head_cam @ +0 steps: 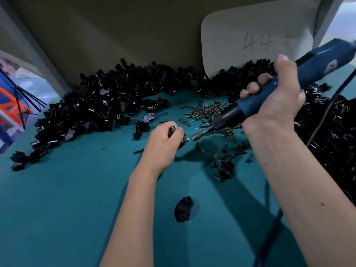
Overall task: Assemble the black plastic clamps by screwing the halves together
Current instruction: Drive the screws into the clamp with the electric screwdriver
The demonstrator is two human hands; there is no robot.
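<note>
My left hand [163, 140] grips a black clamp [174, 132] with a screw sticking out at its right, held just above the teal table [67, 199]. My right hand [277, 99] grips a blue electric screwdriver [256, 102], tilted down to the left. Its bit tip [195, 136] hangs a short way to the right of the clamp's screw, apart from it. Loose dark screws [208, 112] lie scattered behind and to the right of the bit. A single black clamp half [183, 209] lies flat on the table near me.
A big heap of black clamp parts [92, 106] curves along the back and left. More black parts [339, 135] pile up at the right. A white board [256, 39] marked 44 leans against the back wall. The screwdriver's cable [325, 116] runs down the right side. A small black piece [225, 170] sits among screws.
</note>
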